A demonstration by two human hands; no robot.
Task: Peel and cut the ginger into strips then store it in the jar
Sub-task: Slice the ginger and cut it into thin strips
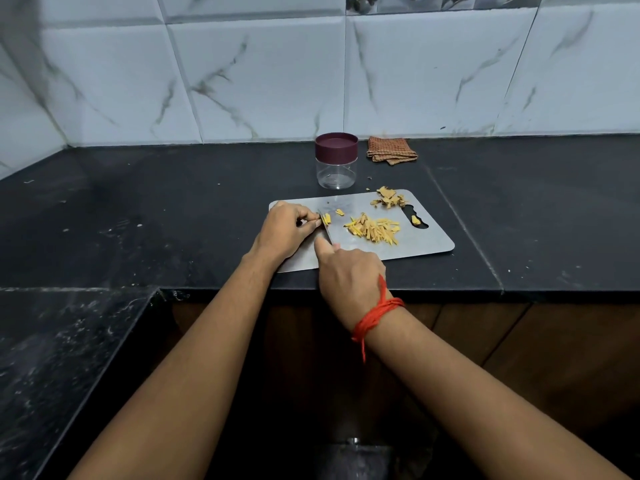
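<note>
on the steel cutting board [426, 239], the left hand [284, 232] pinches a small ginger piece [326, 219] with curled fingertips. the right hand [349, 271] is wrapped round the knife [326, 233], whose thin blade seems to rest against that piece. cut ginger strips [374, 230] lie mid-board, and the lidded jar [336, 164] stands just behind the board.

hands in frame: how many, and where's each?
2. Left hand over the left end of the cutting board, pinching a ginger piece; right hand at its near edge, gripping the knife. None hidden.
</note>
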